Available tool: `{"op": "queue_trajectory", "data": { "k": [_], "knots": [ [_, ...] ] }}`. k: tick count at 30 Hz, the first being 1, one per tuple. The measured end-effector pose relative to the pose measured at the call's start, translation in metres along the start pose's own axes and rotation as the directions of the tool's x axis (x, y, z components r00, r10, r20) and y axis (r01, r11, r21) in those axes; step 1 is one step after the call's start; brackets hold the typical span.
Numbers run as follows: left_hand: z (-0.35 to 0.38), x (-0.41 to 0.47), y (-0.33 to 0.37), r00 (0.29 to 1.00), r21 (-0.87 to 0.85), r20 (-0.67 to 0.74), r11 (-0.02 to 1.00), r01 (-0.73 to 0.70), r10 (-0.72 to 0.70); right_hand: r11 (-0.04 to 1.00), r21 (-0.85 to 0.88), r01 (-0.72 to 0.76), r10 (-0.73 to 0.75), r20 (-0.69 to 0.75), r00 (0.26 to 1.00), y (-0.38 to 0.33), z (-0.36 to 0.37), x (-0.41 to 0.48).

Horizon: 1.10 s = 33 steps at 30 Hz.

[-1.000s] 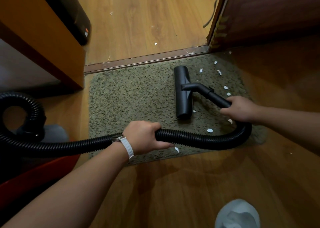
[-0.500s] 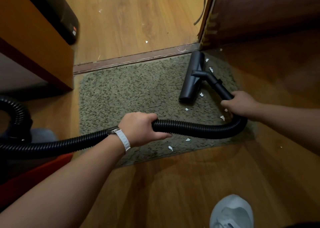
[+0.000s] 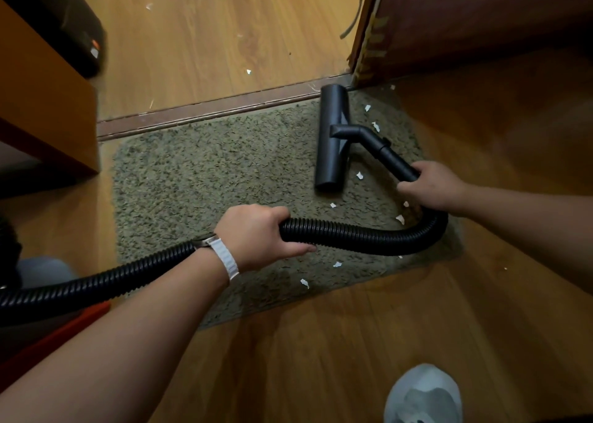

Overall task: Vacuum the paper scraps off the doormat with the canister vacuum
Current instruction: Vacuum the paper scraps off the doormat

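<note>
A wood-laminate floor [image 3: 199,37] runs through a doorway, with a brown threshold strip [image 3: 208,109] crossing beyond both hands and a dark door [image 3: 481,15] standing ahead of the right hand; to the outside of the left forearm stands an orange cabinet [image 3: 41,95]. The doormat [image 3: 199,182], shaggy and olive, lies under and ahead of both hands, its far edge against the strip. The black ribbed hose [image 3: 353,235] comes in from behind the left wrist, passes through the left hand [image 3: 256,235], then loops under the right hand [image 3: 430,186]; the canister itself is mostly out of view, so I cannot tell where it sits. The left hand is wrapped around the hose, probably to carry its weight and keep the slack from dragging over the scraps; the right hand is closed round the rigid tube just where the hose ends, likely because steering is finest there. The floor nozzle [image 3: 332,140] lies flat on the pile ahead of the right hand, its far end touching the strip, lengthwise away from the person, which would suit a sideways sweep. A white watch strap [image 3: 226,259] circles the left wrist. Paper scraps [image 3: 360,175] remain: several between nozzle and right hand, some near the door corner, and two [image 3: 304,283] just on the near side of the left hand; the mat's other half looks clear, so the job seems partly done.
</note>
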<state>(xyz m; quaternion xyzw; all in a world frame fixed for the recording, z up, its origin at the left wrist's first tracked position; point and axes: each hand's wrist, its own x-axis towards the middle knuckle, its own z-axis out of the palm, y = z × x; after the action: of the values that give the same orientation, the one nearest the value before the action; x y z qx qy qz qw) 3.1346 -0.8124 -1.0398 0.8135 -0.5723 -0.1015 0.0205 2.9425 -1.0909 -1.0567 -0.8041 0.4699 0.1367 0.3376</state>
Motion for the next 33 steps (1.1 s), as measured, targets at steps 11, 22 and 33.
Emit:
{"op": "queue_trajectory", "data": {
  "k": [11,22,33],
  "knots": [
    [0.012,0.024,0.014,0.997,-0.023,0.045,0.998,-0.055,0.056,0.986,-0.167,0.003,0.008,0.062,0.998,0.012,-0.001,0.01],
    [0.006,0.044,0.023,0.992,0.009,0.111,0.998,-0.061,0.06,0.97,-0.243,0.009,-0.022,-0.049,0.999,0.02,0.001,0.011],
    [-0.003,0.057,0.051,0.984,0.018,0.154,0.996,-0.093,0.089,0.993,-0.093,0.074,-0.076,-0.02,0.997,0.044,0.004,0.012]
  ]
}}
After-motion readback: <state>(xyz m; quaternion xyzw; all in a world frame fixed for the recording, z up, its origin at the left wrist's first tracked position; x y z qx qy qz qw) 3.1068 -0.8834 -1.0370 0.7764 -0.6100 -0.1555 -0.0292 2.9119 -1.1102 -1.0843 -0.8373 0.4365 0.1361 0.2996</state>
